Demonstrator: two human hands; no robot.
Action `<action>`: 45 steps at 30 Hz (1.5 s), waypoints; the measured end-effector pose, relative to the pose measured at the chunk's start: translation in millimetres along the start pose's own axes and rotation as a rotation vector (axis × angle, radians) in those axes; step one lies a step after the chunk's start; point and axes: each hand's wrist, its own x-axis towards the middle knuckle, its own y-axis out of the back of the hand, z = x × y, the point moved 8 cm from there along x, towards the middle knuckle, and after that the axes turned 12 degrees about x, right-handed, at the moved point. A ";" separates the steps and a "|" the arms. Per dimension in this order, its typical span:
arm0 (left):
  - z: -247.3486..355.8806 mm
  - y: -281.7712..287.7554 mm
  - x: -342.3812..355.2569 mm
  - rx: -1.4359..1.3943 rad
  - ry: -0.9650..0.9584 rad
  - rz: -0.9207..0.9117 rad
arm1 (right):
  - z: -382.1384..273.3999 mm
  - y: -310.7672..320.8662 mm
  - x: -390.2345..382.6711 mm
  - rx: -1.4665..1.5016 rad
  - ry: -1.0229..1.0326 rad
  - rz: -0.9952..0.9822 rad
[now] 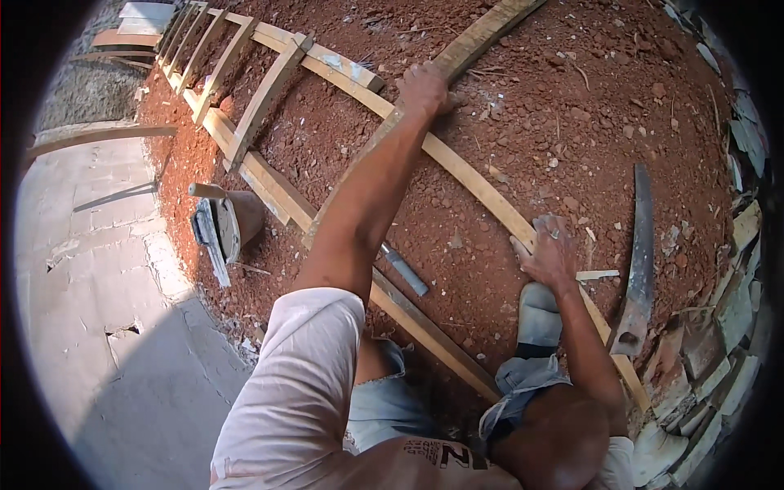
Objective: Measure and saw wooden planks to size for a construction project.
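A wooden ladder-like frame lies on red soil, with two long rails and several crosspieces. Running across both rails is a loose wooden plank (482, 41), and my left hand (425, 90) is closed round it just beyond the far rail. My right hand (549, 251) grips the far wooden rail (474, 181) closer to me, thumb on one side and fingers on the other. Between the rails, partly under the near one, lies a tool with a grey handle (406, 272); its head is hidden. My left forearm covers part of the plank.
A handsaw (641, 245) lies on the soil at right, its handle end against the far rail. Stacked tiles (719, 343) line the right edge. A bucket (247, 214) with a trowel (211, 233) stands at left, beside a pale block wall (98, 269). My boot (539, 314) rests between the rails.
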 end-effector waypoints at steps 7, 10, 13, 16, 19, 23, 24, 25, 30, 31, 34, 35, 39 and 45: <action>-30.4 -50.1 23.9 -0.024 0.084 -0.412 | 10.7 -2.7 4.9 0.061 -0.011 -0.046; -45.5 -15.9 43.8 0.090 0.024 -0.169 | 7.8 -3.7 5.1 0.057 0.022 -0.022; -53.0 18.4 51.5 0.057 -0.106 -0.169 | 6.0 -1.7 3.3 0.077 0.015 0.011; -32.5 42.5 18.6 -0.067 -0.246 -0.305 | 7.2 -0.4 0.2 0.007 -0.040 0.014; 15.4 70.2 -44.3 -0.259 -0.239 -0.231 | 9.6 -1.8 -1.7 0.027 -0.086 -0.024; 51.8 90.9 -139.0 -0.425 -0.153 -0.299 | 6.7 1.4 -6.4 -0.011 -0.058 -0.008; 50.4 93.9 -161.3 -0.426 -0.142 -0.331 | 9.4 -4.4 -7.9 -0.038 -0.094 -0.083; 43.0 96.5 -179.8 -0.410 -0.144 -0.358 | 8.4 -0.5 -9.2 -0.022 -0.084 -0.032; -24.8 109.4 -268.0 -0.355 -0.188 -0.355 | 7.7 -2.5 -12.1 -0.039 -0.060 0.011; -44.4 109.7 -287.2 -0.316 -0.171 -0.373 | 7.0 -4.3 -12.9 -0.081 -0.054 0.028; -108.2 111.5 -337.7 -0.250 -0.167 -0.427 | -0.6 -6.1 -13.6 -0.023 0.055 0.098; -130.1 115.7 -357.6 -0.226 -0.147 -0.412 | -0.8 -8.0 -13.4 -0.040 0.049 0.114; -191.4 104.3 -434.0 -0.217 -0.064 -0.665 | -2.7 -15.7 -12.5 -0.096 0.048 0.116; -207.5 73.3 -507.7 -0.327 -0.180 -0.941 | -6.3 -5.8 -27.9 0.103 0.033 0.261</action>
